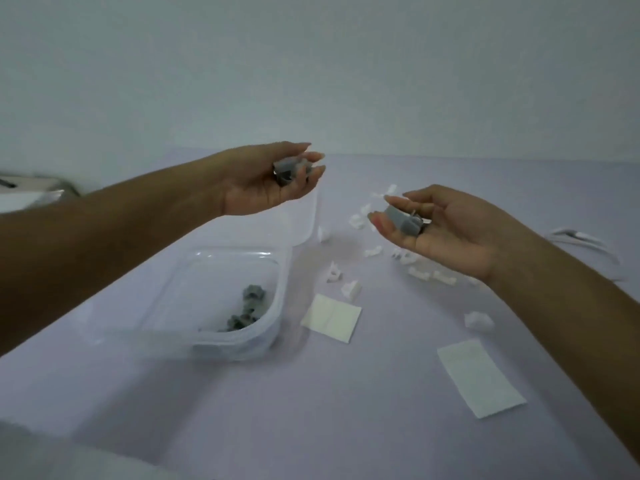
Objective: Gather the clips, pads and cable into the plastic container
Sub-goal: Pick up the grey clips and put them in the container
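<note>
My left hand (pixel 266 178) is raised palm-up above the clear plastic container (pixel 277 271) and cups grey clips (pixel 289 170) in curled fingers. To the right, my right hand (pixel 446 230) hovers palm-up over the table and holds more grey clips (pixel 403 221). Several grey clips (pixel 246 308) lie inside the container. Several white clips (pixel 349 285) are scattered on the lilac table between and under my hands. Two white pads lie flat: one (pixel 331 317) beside the container, one (pixel 479 377) nearer the front right. A white cable (pixel 585 240) lies at the far right.
The container's clear lid (pixel 304 220) lies behind it. A grey-white object (pixel 31 194) sits at the far left edge. A pale wall rises behind the table. White fabric (pixel 52 455) shows at the bottom left corner.
</note>
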Motion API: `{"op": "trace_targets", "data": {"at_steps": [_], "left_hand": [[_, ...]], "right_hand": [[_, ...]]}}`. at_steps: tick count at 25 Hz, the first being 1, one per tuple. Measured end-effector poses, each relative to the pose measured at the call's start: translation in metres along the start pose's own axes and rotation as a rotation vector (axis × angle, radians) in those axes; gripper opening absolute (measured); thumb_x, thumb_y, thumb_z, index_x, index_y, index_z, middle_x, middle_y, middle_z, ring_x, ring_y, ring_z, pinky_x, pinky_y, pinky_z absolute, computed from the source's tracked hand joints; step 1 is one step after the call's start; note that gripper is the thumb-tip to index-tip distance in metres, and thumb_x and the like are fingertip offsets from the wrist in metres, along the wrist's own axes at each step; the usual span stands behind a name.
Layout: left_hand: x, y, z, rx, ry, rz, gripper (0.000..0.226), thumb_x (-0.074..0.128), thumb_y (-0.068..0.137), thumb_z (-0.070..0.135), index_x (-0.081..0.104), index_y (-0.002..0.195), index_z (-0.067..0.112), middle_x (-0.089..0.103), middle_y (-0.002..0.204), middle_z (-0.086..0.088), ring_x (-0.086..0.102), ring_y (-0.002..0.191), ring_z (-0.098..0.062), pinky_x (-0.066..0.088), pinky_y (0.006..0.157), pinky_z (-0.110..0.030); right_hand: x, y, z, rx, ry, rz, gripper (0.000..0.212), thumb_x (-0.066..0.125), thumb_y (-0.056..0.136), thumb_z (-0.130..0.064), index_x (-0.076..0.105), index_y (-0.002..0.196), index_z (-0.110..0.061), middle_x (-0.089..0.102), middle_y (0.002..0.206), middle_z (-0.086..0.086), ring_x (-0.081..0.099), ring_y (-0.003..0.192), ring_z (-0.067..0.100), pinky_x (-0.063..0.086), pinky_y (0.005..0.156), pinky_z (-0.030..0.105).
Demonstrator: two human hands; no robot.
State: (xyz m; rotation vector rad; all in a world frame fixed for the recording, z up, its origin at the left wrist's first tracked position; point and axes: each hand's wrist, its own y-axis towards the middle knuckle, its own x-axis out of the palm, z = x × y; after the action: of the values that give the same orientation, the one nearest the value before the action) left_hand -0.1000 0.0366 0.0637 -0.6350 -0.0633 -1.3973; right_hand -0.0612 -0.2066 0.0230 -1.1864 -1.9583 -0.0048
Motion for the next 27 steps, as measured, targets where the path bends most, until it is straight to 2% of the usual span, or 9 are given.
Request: {"op": "trace_targets", "data": {"at_steps": [3, 6, 9, 10, 12, 15, 21, 25, 27], "left_hand": [[-0.057, -0.052, -0.005, -0.028, 0.254, 0.128, 0.015, 0.053, 0.094, 0.007, 0.065, 0.099, 0.0, 0.066, 0.089, -0.016, 0.07, 0.075, -0.016, 0.058, 0.059, -0.016], [-0.1, -0.084, -0.026, -0.101, 0.547, 0.181, 0.02, 0.054, 0.095, 0.005, 0.064, 0.108, -0.006, 0.066, 0.101, -0.019, 0.073, 0.082, -0.017, 0.06, 0.072, -0.022], [-0.114, -0.094, -0.046, -0.217, 0.773, 0.131, 0.022, 0.058, 0.092, 0.003, 0.065, 0.111, -0.005, 0.068, 0.11, -0.02, 0.071, 0.097, -0.023, 0.058, 0.084, -0.027], [-0.114, -0.094, -0.05, -0.235, 0.824, 0.122, 0.021, 0.06, 0.091, 0.002, 0.066, 0.11, -0.004, 0.069, 0.11, -0.019, 0.07, 0.1, -0.024, 0.057, 0.088, -0.029], [-0.114, -0.094, -0.055, -0.249, 0.907, 0.117, 0.02, 0.064, 0.088, 0.002, 0.068, 0.108, 0.0, 0.07, 0.111, -0.017, 0.07, 0.102, -0.023, 0.055, 0.093, -0.031], [-0.113, -0.095, -0.055, -0.276, 0.955, 0.101, 0.024, 0.069, 0.085, 0.007, 0.07, 0.109, 0.008, 0.07, 0.113, -0.014, 0.068, 0.104, -0.021, 0.052, 0.097, -0.032], [-0.113, -0.103, -0.048, -0.294, 0.882, 0.045, 0.028, 0.067, 0.086, 0.008, 0.07, 0.114, 0.006, 0.071, 0.115, -0.013, 0.064, 0.114, -0.027, 0.047, 0.104, -0.038], [-0.111, -0.104, -0.046, -0.282, 0.897, 0.062, 0.025, 0.059, 0.093, 0.013, 0.068, 0.116, 0.006, 0.073, 0.113, -0.01, 0.066, 0.111, -0.028, 0.049, 0.101, -0.041], [-0.109, -0.103, -0.046, -0.268, 0.943, 0.086, 0.025, 0.058, 0.094, 0.019, 0.069, 0.114, 0.009, 0.074, 0.111, -0.007, 0.068, 0.108, -0.025, 0.052, 0.098, -0.04]], "right_hand": [[0.058, 0.008, 0.039, 0.001, -0.355, -0.176, 0.017, 0.046, 0.093, 0.007, 0.062, 0.1, 0.009, 0.059, 0.118, 0.024, 0.068, 0.094, 0.032, 0.061, 0.075, 0.03], [0.096, 0.017, 0.075, -0.14, -1.058, -0.372, 0.011, 0.057, 0.09, 0.005, 0.065, 0.097, 0.002, 0.065, 0.096, 0.012, 0.071, 0.093, 0.023, 0.058, 0.083, 0.025], [0.117, 0.028, 0.097, -0.415, -1.85, -0.519, 0.013, 0.064, 0.086, -0.005, 0.07, 0.095, -0.012, 0.056, 0.079, -0.01, 0.061, 0.078, 0.007, 0.051, 0.071, 0.02], [0.122, 0.031, 0.102, -0.473, -2.03, -0.563, 0.013, 0.064, 0.085, -0.008, 0.07, 0.094, -0.016, 0.053, 0.078, -0.013, 0.055, 0.076, 0.007, 0.046, 0.069, 0.021], [0.128, 0.035, 0.112, -0.481, -2.217, -0.63, 0.013, 0.064, 0.085, -0.008, 0.07, 0.092, -0.018, 0.056, 0.082, -0.012, 0.055, 0.08, 0.011, 0.048, 0.07, 0.024], [0.129, 0.037, 0.118, -0.41, -2.31, -0.648, 0.012, 0.066, 0.083, -0.008, 0.071, 0.089, -0.017, 0.067, 0.091, -0.003, 0.063, 0.086, 0.015, 0.056, 0.078, 0.03], [0.134, 0.036, 0.112, -0.348, -2.273, -0.652, 0.008, 0.069, 0.082, -0.013, 0.066, 0.083, -0.02, 0.07, 0.096, -0.002, 0.065, 0.095, 0.015, 0.055, 0.081, 0.03], [0.132, 0.036, 0.089, -0.385, -2.127, -0.64, 0.01, 0.07, 0.084, -0.018, 0.069, 0.093, -0.014, 0.069, 0.097, -0.006, 0.066, 0.095, 0.011, 0.054, 0.09, 0.032], [0.127, 0.033, 0.073, -0.377, -1.945, -0.62, 0.013, 0.068, 0.086, -0.016, 0.069, 0.098, -0.011, 0.073, 0.098, -0.001, 0.07, 0.092, 0.01, 0.056, 0.088, 0.028]]}}
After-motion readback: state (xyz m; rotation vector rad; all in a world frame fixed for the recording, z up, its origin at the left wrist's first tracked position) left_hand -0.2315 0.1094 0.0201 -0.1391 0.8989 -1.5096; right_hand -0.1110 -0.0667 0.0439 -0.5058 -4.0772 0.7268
